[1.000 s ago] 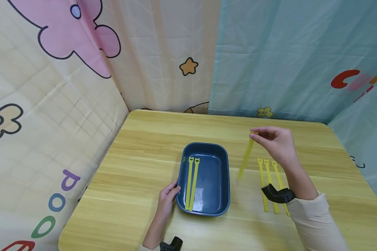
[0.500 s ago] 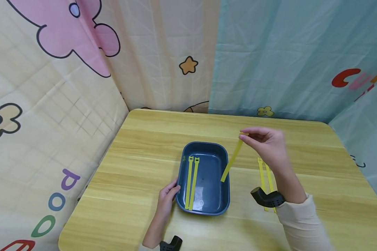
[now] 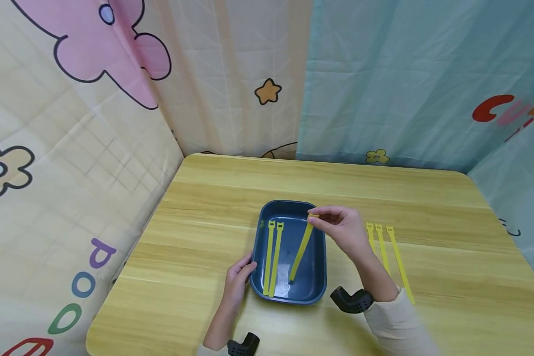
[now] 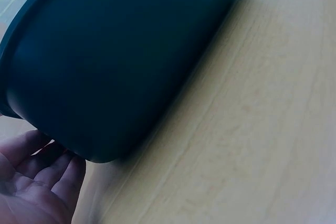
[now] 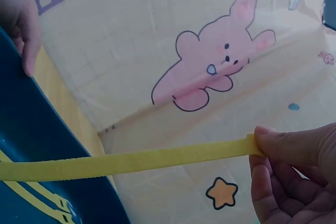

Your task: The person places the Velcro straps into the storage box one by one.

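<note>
My right hand (image 3: 343, 231) pinches a yellow cable strap (image 3: 301, 253) by its slotted head between thumb and fingers. The strap slants down over the right half of a blue plastic tray (image 3: 289, 300). Along the tray's left side lie two more yellow straps (image 3: 276, 259), side by side with heads at the far end. My left hand (image 3: 236, 283) holds the tray's left edge, thumb at the rim; in the left wrist view its fingers (image 4: 68, 179) are against the outer wall. The right wrist view shows the held strap (image 5: 173, 160) stretching flat from the fingertips across the rim.
Three yellow straps (image 3: 399, 259) lie on the wooden table (image 3: 196, 212) right of the tray, partly behind my right forearm. Patterned curtains (image 3: 231, 74) stand behind the table and on its left. Each wrist wears a black camera mount (image 3: 352, 300).
My right hand has moved left and nearer with the pinched strap, from beside the tray to over it. The three table straps show more again. My left hand stays at the tray.
</note>
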`<state>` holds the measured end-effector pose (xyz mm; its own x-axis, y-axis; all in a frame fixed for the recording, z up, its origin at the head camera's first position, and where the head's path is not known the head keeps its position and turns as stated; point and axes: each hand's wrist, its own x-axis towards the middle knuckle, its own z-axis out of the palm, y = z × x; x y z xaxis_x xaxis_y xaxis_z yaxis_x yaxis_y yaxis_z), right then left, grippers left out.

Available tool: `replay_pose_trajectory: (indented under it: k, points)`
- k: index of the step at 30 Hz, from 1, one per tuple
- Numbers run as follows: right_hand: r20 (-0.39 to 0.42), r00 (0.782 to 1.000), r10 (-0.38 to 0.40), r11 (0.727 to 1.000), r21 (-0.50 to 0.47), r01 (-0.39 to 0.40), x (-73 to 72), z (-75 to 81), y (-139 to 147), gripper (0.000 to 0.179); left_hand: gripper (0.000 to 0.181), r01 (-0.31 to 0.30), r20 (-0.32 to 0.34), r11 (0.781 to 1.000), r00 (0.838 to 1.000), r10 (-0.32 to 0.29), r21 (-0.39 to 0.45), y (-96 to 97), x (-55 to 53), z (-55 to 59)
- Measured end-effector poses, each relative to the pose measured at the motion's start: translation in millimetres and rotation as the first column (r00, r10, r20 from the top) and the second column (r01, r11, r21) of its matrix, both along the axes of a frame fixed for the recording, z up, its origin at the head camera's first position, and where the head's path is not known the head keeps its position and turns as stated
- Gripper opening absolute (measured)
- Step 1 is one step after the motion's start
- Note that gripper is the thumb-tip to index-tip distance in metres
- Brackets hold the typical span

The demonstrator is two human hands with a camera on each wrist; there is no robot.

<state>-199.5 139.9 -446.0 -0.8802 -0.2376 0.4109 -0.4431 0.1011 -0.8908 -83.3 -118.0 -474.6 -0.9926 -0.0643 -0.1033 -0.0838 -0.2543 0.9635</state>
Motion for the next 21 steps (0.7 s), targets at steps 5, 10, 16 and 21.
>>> replay_pose_trajectory:
  k: [5, 10, 16, 21]
  points:
    - [0.042, 0.999, -0.015, 0.999, 0.038, 0.014, -7.4, -49.0, -11, 0.026, 0.047, 0.001, 0.001, 1.000, 1.000, -0.001, 0.007, 0.7, 0.1, -1.5]
    - [0.072, 0.997, 0.004, 1.000, 0.015, -0.005, 0.7, -49.4, -19, 0.026, 0.046, 0.009, -0.002, 1.000, 1.000, -0.009, 0.003, 0.6, 0.5, -1.2]
    - [0.093, 0.988, 0.121, 0.990, -0.078, -0.114, 49.8, 36.5, -38, 0.022, 0.043, 0.006, -0.003, 1.000, 1.000, -0.006, -0.014, -0.6, 1.0, -0.9]
    - [0.202, 0.977, 0.073, 0.997, -0.006, -0.073, 61.5, 64.4, -48, 0.021, 0.043, 0.003, -0.004, 1.000, 1.000, -0.003, -0.009, -0.2, 0.5, 0.4]
